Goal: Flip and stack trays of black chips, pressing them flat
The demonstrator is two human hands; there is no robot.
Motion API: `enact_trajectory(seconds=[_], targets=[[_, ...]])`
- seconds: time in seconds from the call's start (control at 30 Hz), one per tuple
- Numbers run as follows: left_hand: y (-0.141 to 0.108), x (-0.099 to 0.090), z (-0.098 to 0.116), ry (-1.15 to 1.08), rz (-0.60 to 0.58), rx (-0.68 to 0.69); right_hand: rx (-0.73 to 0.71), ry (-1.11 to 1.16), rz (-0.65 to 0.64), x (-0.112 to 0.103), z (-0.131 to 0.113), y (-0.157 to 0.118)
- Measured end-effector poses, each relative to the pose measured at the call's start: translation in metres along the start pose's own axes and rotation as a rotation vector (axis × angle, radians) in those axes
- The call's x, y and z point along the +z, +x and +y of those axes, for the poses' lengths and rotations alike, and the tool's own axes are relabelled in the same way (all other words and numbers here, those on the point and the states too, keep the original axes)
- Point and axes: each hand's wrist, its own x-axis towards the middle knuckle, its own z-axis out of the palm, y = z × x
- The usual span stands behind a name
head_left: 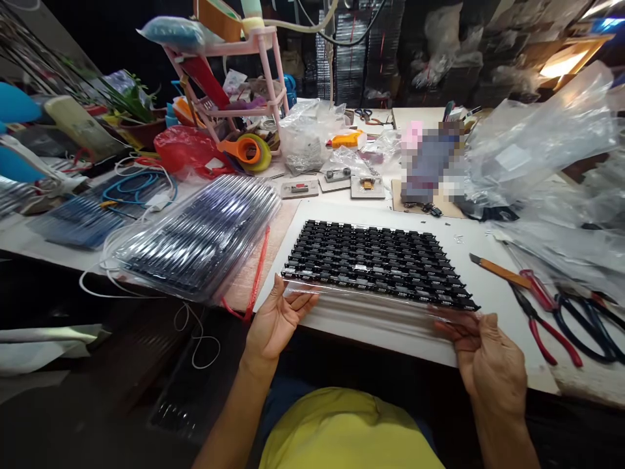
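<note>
A clear plastic tray [371, 262] filled with rows of small black parts is held over the white board at the front of the table. My left hand [277, 320] grips its near left corner, thumb on top and fingers beneath the clear edge. At the near right corner my right hand [488, 348] pinches the rim, with its fingertips seen through the plastic underneath. The tray's near edge sits higher than the board and throws a shadow on it. A stack of similar clear trays [205, 234] lies to the left.
Red-handled pliers [537, 322], scissors [586, 326] and a cutter [500, 270] lie at the right. Behind the board are small metal fixtures [367, 187], plastic bags [541, 143] and a pink rack [234, 49]. A red strap [258, 273] hangs over the front edge.
</note>
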Motion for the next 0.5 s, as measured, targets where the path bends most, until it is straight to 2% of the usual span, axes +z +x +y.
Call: enact_trajectory(seconds=[0.33, 0.5], targets=[[-0.001, 0.005, 0.001, 0.038, 0.032, 0.009, 0.026, 0.073, -0.036, -0.002, 0.0, 0.0], [0.0, 0.012, 0.002, 0.076, 0.119, 0.022, 0.023, 0.102, -0.11, -0.004, 0.002, 0.002]])
